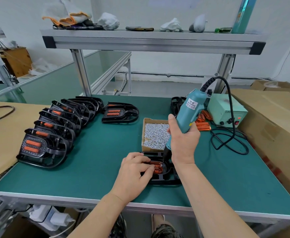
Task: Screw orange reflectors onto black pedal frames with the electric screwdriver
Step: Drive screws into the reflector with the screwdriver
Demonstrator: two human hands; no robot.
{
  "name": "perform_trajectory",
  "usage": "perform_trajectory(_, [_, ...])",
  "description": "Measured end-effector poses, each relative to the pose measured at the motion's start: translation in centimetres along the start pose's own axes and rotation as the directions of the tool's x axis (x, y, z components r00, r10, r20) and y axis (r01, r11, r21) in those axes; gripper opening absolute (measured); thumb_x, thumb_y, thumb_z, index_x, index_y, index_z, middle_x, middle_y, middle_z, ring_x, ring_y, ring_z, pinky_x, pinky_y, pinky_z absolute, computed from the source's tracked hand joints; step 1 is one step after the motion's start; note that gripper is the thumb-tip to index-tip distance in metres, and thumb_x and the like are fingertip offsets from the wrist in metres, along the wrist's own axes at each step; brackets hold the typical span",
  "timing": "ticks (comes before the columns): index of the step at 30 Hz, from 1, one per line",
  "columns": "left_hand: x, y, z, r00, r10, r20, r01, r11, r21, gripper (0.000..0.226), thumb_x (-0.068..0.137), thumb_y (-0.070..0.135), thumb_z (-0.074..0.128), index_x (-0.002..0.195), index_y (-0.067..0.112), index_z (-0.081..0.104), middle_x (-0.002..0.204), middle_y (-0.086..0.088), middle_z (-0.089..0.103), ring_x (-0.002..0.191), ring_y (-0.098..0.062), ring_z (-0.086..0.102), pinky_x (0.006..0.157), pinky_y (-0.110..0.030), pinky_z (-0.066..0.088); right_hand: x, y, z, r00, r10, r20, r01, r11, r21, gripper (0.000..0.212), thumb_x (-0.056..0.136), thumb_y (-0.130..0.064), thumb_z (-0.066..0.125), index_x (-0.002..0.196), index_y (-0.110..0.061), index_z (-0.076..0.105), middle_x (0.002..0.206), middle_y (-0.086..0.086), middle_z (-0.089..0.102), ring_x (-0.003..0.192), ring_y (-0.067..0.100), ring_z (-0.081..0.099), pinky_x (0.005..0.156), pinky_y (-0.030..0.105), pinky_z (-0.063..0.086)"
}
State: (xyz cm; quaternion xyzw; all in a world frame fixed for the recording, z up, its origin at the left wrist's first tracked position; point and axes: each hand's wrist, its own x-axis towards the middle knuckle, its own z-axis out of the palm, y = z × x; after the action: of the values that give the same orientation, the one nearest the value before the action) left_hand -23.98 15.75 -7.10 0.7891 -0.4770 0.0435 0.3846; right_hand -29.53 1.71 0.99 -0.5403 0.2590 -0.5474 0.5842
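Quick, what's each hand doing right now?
Left hand: fingers curled on the orange reflector, holding it on the black pedal frame.
Right hand: closed around the screwdriver, with its tip down at the reflector.

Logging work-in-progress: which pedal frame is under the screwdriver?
The pedal frame nearest the front edge, held by the left hand; the screwdriver tip meets its reflector. Others lie untouched.

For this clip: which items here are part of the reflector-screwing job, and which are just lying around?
In use: electric screwdriver in the right hand; orange reflector held by the left hand; black pedal frame; box of screws; spare reflectors; finished pedals.
Lying about: gloves, phone, crumpled cloths on the shelf.
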Motion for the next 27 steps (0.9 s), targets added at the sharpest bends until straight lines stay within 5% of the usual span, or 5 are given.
perform_trajectory(9, [0.0, 0.0, 0.1, 1.0, 0.003, -0.026, -0.003, 1.0, 0.005, 0.023, 0.09, 0.033, 0.06, 0.09, 0.025, 0.081, 0.102, 0.013, 0.072, 0.112, -0.015, 0.052, 0.099, -0.042, 0.042, -0.3, 0.6, 0.4, 0.996, -0.076, 0.052, 0.079, 0.996, -0.044, 0.031, 0.074, -0.048, 0.076, 0.082, -0.021, 0.064, 0.074, 0.011, 0.066, 0.065, 0.021, 0.061, 0.062, 0.033, 0.053])
perform_trajectory(16, [-0.1, -0.2, 0.2, 1.0, -0.007, -0.002, 0.007, 1.0, -0.025, 0.019, 0.093, 0.03, 0.063, 0.093, 0.024, 0.081, 0.105, 0.014, 0.07, 0.115, -0.013, 0.047, 0.1, -0.038, 0.044, -0.4, 0.6, 0.3, 0.994, -0.095, 0.063, 0.096, 0.995, -0.023, 0.033, 0.074, -0.048, 0.075, 0.081, -0.019, 0.061, 0.069, -0.001, 0.062, 0.061, 0.012, 0.057, 0.059, 0.024, 0.049])
perform_trajectory(23, [-0.1, -0.1, 0.2, 1.0, -0.003, 0.007, 0.003, 1.0, 0.012, 0.019, 0.095, 0.029, 0.062, 0.095, 0.023, 0.081, 0.108, 0.013, 0.069, 0.117, -0.01, 0.043, 0.097, -0.018, 0.036, -1.2, 0.9, 1.0, 0.982, -0.128, 0.138, 0.143, 0.984, -0.104, 0.03, 0.085, -0.024, 0.079, 0.072, -0.025, 0.051, 0.055, -0.019, 0.054, 0.048, 0.001, 0.048, 0.048, 0.014, 0.041])
perform_trajectory(27, [-0.1, 0.2, 0.1, 1.0, -0.011, 0.02, 0.011, 1.0, 0.005, 0.02, 0.095, 0.029, 0.061, 0.096, 0.022, 0.081, 0.109, 0.014, 0.068, 0.118, -0.009, 0.042, 0.097, -0.018, 0.037, -1.4, 0.8, 1.2, 0.977, -0.146, 0.153, 0.164, 0.98, -0.112, 0.031, 0.087, -0.02, 0.079, 0.074, -0.027, 0.052, 0.057, -0.02, 0.056, 0.049, -0.001, 0.05, 0.049, 0.012, 0.041])
